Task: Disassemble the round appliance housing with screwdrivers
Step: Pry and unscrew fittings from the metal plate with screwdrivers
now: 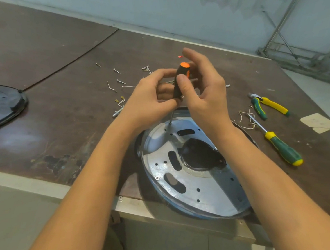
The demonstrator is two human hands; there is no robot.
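Observation:
The round appliance housing [208, 195], a shiny metal disc with slots and small holes, lies at the table's near edge and overhangs it a little. A black screwdriver with an orange cap [181, 80] stands almost upright, its tip set in a hole near the disc's far rim. My left hand [151, 95] curls its fingers round the lower handle. My right hand [202, 84] grips the upper handle, thumb on the near side and fingers behind it.
Several loose screws and bent wires [120, 83] are scattered behind my hands. A green-and-yellow screwdriver [280, 145] and green-yellow pliers [266, 106] lie to the right, with wire scraps [247, 118] and a tape patch [318, 122]. A dark round cover [2, 104] lies far left.

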